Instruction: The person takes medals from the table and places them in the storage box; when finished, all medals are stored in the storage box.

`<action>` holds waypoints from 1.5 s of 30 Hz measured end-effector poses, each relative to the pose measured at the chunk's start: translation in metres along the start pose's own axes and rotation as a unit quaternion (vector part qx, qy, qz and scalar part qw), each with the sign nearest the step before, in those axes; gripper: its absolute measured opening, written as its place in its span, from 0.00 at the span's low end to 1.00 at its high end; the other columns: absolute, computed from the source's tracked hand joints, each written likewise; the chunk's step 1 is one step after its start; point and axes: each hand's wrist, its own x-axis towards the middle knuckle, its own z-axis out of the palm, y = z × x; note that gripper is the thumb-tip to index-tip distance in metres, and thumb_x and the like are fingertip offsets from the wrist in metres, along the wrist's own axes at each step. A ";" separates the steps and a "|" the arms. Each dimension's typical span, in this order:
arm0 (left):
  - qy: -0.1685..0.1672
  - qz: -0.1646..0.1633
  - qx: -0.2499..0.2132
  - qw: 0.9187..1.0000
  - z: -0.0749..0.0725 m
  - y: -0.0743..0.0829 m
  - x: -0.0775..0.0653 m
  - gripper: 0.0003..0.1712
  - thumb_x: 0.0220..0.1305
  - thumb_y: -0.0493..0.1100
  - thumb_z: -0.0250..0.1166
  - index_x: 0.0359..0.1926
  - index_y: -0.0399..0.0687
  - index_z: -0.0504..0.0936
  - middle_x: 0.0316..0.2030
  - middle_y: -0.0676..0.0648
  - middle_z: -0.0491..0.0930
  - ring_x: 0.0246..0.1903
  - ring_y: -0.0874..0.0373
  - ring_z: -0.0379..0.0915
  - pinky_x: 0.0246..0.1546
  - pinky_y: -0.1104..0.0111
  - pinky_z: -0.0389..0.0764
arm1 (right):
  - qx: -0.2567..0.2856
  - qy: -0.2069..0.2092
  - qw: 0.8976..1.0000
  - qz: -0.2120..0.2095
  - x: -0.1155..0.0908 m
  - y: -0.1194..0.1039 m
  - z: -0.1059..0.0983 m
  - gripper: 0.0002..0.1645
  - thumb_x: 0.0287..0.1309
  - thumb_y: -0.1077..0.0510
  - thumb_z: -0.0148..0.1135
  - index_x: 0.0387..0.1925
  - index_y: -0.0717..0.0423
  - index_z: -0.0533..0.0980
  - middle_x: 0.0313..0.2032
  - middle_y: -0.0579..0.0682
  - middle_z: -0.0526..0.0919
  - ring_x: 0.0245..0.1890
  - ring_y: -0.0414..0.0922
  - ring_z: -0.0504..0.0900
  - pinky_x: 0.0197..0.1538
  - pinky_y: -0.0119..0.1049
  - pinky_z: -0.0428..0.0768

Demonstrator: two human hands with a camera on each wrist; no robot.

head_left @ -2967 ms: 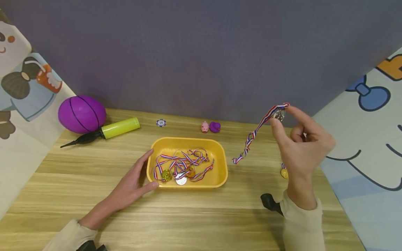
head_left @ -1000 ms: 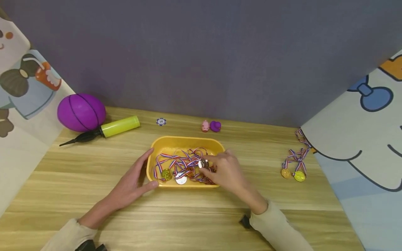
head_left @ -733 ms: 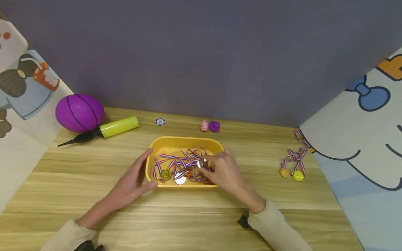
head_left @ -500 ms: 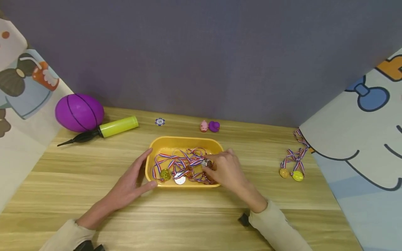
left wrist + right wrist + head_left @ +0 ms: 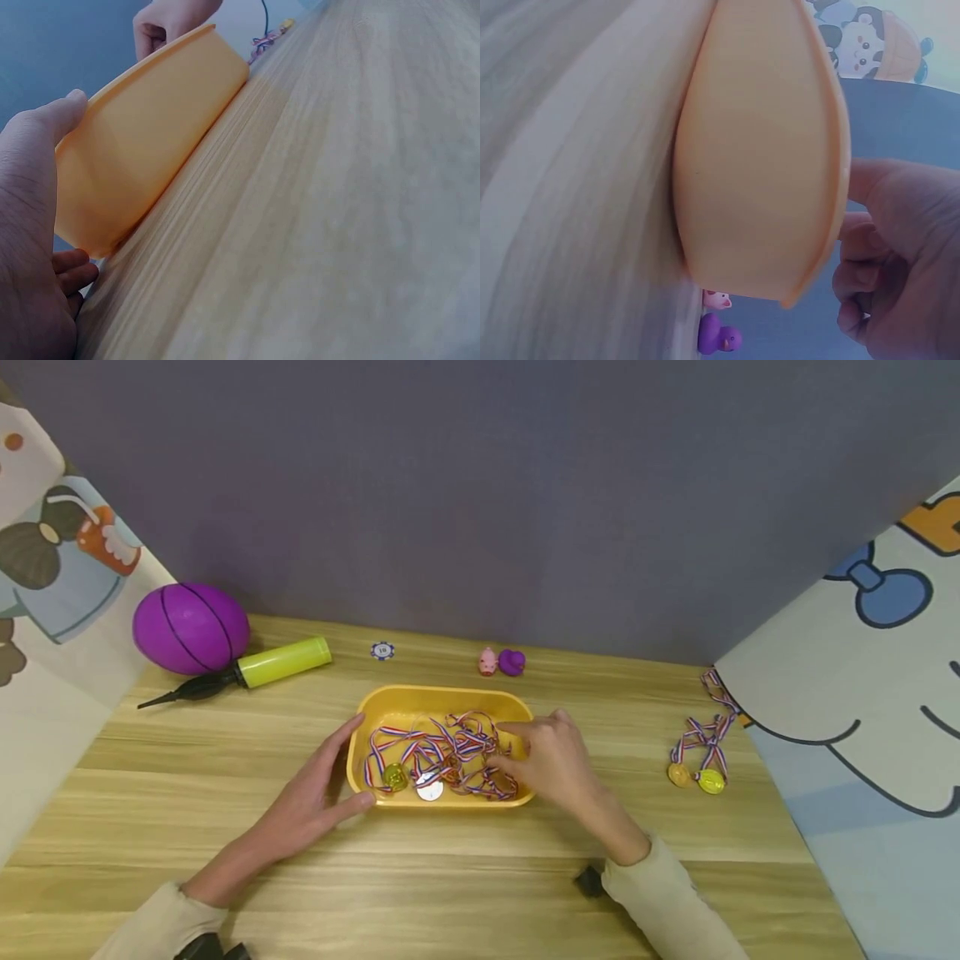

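A yellow plastic tray [image 5: 442, 693] stands on the wooden table, holding medals on tangled red, white and blue ribbons [image 5: 397, 733]. A gold medal [image 5: 395, 777] and a silver medal [image 5: 430, 787] show at its near left. My left hand [image 5: 303, 797] grips the tray's left end, thumb at the near corner and fingers around the far one; the left wrist view shows the thumb [image 5: 64, 114] at the rim. Over the tray's right end is my right hand [image 5: 555, 764], thumb and index finger apart above the ribbons. In the right wrist view the tray wall [image 5: 757, 150] hides those fingertips.
Two gold-coloured medals [image 5: 711, 781] with ribbons lie at the table's right. Behind the tray are a pink pig toy [image 5: 487, 662], a purple duck [image 5: 512, 662] and a poker chip [image 5: 382, 651]. A purple ball [image 5: 191, 628] and a yellow hand pump [image 5: 285, 662] stand back left.
My right hand has carried a silvery medal from the right into the tray and let it go, drawing slightly right with its fingers parted. My left hand stays at the tray.
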 end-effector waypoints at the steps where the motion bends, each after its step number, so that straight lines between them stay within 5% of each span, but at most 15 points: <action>1: 0.000 -0.001 0.001 1.000 0.000 0.000 0.000 0.63 0.70 0.42 0.78 0.92 0.59 0.46 0.87 0.34 0.52 0.82 0.29 0.55 0.77 0.81 0.53 | 0.003 0.002 1.000 0.000 0.000 0.000 -0.001 0.31 0.48 0.47 0.92 0.51 0.58 0.92 0.13 0.35 0.69 0.18 0.35 0.63 0.42 0.41 0.73; 10: -0.003 0.003 -0.007 1.000 0.000 -0.002 0.002 0.63 0.70 0.41 0.78 0.92 0.60 0.45 0.87 0.34 0.51 0.83 0.30 0.53 0.78 0.80 0.53 | 0.026 0.036 0.999 -0.008 -0.001 -0.001 -0.002 0.26 0.53 0.48 0.90 0.50 0.57 0.93 0.14 0.35 0.66 0.19 0.34 0.60 0.40 0.40 0.69; 18: -0.003 0.003 -0.008 1.000 0.000 -0.002 0.001 0.64 0.69 0.41 0.78 0.92 0.60 0.45 0.87 0.35 0.52 0.83 0.30 0.54 0.78 0.81 0.53 | 0.073 0.170 0.982 -0.024 -0.008 0.000 -0.006 0.17 0.51 0.59 0.90 0.43 0.60 0.93 0.13 0.38 0.64 0.18 0.34 0.57 0.36 0.41 0.67; 22: -0.001 0.003 -0.005 1.000 0.000 -0.002 0.001 0.64 0.69 0.41 0.78 0.92 0.60 0.45 0.87 0.35 0.52 0.83 0.30 0.54 0.78 0.81 0.53 | 0.081 0.203 0.976 -0.009 -0.017 0.005 -0.008 0.16 0.51 0.62 0.89 0.43 0.60 0.93 0.13 0.40 0.64 0.18 0.33 0.56 0.35 0.40 0.67; 39: -0.003 0.007 -0.013 1.000 0.000 -0.002 0.001 0.64 0.70 0.41 0.78 0.92 0.59 0.45 0.87 0.34 0.51 0.83 0.30 0.54 0.78 0.81 0.53 | 0.054 0.234 0.969 0.052 -0.053 0.054 -0.007 0.14 0.52 0.64 0.87 0.42 0.60 0.94 0.11 0.42 0.62 0.19 0.35 0.55 0.37 0.40 0.70; 45: -0.002 0.005 -0.016 1.000 0.000 -0.002 0.002 0.63 0.70 0.41 0.78 0.92 0.59 0.45 0.87 0.34 0.51 0.83 0.30 0.54 0.78 0.81 0.54 | 0.065 0.229 0.966 0.102 -0.066 0.074 -0.011 0.12 0.55 0.66 0.86 0.42 0.62 0.93 0.10 0.41 0.62 0.17 0.33 0.53 0.47 0.55 0.79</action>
